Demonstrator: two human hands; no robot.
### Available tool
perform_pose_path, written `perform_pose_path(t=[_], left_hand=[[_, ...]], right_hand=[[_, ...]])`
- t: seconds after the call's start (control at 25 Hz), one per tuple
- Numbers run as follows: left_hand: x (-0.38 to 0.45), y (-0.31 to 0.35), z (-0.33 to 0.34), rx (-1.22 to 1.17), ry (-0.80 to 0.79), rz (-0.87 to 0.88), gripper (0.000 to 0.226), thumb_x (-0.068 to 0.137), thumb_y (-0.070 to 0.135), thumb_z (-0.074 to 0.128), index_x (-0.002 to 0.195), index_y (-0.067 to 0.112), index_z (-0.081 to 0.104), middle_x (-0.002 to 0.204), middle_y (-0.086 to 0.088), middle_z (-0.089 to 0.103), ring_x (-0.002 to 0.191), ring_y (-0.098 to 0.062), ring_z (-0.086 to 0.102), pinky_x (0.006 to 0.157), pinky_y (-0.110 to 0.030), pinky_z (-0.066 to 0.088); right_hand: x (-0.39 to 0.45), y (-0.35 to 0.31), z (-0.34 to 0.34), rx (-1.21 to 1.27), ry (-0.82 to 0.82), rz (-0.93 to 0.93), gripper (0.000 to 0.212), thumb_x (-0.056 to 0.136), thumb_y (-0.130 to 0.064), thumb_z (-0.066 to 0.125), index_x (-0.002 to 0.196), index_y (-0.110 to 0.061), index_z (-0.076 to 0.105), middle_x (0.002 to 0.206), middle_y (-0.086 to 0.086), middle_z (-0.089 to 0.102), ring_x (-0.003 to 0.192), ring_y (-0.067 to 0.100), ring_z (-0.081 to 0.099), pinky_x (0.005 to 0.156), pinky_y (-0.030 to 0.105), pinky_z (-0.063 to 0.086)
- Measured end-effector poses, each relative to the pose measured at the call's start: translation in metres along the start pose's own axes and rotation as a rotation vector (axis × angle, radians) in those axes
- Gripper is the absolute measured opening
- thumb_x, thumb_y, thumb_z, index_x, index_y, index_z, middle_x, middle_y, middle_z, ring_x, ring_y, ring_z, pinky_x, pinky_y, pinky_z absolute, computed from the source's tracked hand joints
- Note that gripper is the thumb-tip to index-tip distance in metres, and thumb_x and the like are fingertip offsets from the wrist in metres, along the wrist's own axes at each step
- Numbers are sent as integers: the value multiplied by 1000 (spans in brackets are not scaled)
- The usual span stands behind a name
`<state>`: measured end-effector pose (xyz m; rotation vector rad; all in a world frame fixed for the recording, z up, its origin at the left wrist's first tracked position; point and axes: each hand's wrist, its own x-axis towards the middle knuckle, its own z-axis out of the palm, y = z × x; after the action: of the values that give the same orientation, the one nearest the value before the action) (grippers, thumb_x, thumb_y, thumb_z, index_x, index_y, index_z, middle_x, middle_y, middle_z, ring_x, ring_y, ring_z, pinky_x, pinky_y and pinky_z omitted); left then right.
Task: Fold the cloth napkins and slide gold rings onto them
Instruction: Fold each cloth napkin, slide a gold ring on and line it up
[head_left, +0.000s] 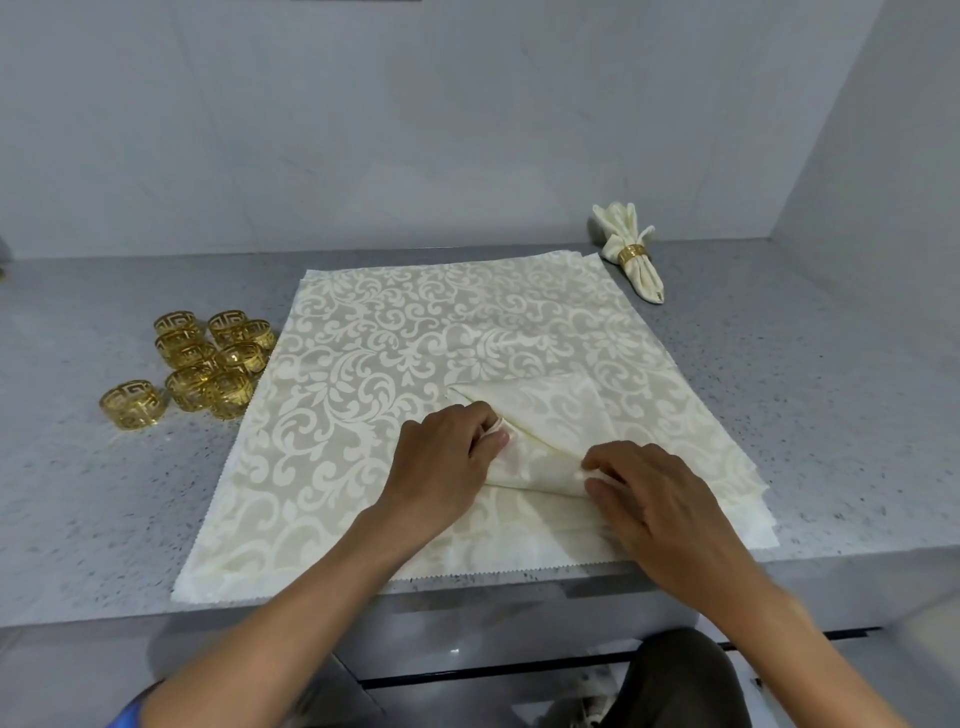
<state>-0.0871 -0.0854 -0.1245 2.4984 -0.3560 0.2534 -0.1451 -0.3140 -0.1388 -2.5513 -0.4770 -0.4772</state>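
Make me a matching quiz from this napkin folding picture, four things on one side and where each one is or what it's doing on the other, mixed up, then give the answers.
Things:
1. loose rings
2. finished napkin
3. left hand
4. right hand

Places or states:
A. far right of the counter, a ring around it
B. pinches the fold's left end
C. clustered left of the cloth stack
D. grips the fold's near right edge

Pairs: 1-C, 2-A, 3-B, 4-D
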Motion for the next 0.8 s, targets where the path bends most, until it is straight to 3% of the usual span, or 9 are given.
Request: perform_pose_path(t=[0.08,0.16,0.24,0.32,0.44,0.56,0.64,0.68,0.8], left_hand=[[0,4,1,80,41,22,12,93,35,61,92,25,54,80,12,53,72,-9,52,76,-35,41],[1,11,1,311,93,130,13,90,31,65,97,22,60,93,5,52,80,-16,52,75,-37,41],[5,22,-3,464,29,179,13,93,28,59,91,17,65,94,1,53,86,-21,52,75,-34,37],[8,28,-13,418,-77,106,29,97,28,48,76,13,62,85,2,52,79,-18,51,68,-33,36],[13,24,-31,157,-330,-20,45,97,32,51,59,10,42,63,-5,46,55,-13,42,59,-36,41],[5,16,-47,112,-518,-7,33,95,37,56,72,14,52,72,-3,57,62,-13,51,69,-35,46],[-10,8,-50,-6,-441,-17,19,92,43,60,101,26,58,83,10,64,73,-5,59,76,-28,49],[-20,4,-49,-74,-366,-28,26,90,45,63,111,32,55,89,12,63,80,-2,60,78,-24,48],[-56,-8,-31,-55,-161,97,31,90,47,62,115,31,54,105,19,56,98,2,50,84,-15,39]], right_hand=[[-1,4,2,-97,5,-76,15,92,-36,56,98,-24,64,98,-11,55,82,8,50,74,25,42],[2,2,2,-218,41,-113,13,89,-31,62,93,-21,68,103,-5,54,86,16,52,76,33,43],[4,-8,0,-381,81,-151,14,90,-26,59,82,-18,68,93,-2,58,83,22,54,77,38,41],[4,-34,-1,-447,139,-143,19,89,-22,59,70,-18,63,71,-2,56,68,22,51,72,38,38],[1,-95,20,-232,149,-43,16,82,-23,56,67,-22,63,57,-6,58,55,18,50,65,36,41],[1,-144,50,37,25,-67,21,86,-34,50,72,-25,63,61,-12,62,56,9,52,60,27,45],[4,-139,45,178,-52,-128,23,91,-36,53,75,-23,64,68,-11,64,61,8,54,59,28,47],[3,-126,36,194,-79,-175,21,91,-36,55,79,-22,66,74,-11,66,66,8,56,63,30,49],[-1,-69,1,82,-185,-297,23,89,-42,62,107,-29,68,105,-19,67,95,4,59,84,28,48]])
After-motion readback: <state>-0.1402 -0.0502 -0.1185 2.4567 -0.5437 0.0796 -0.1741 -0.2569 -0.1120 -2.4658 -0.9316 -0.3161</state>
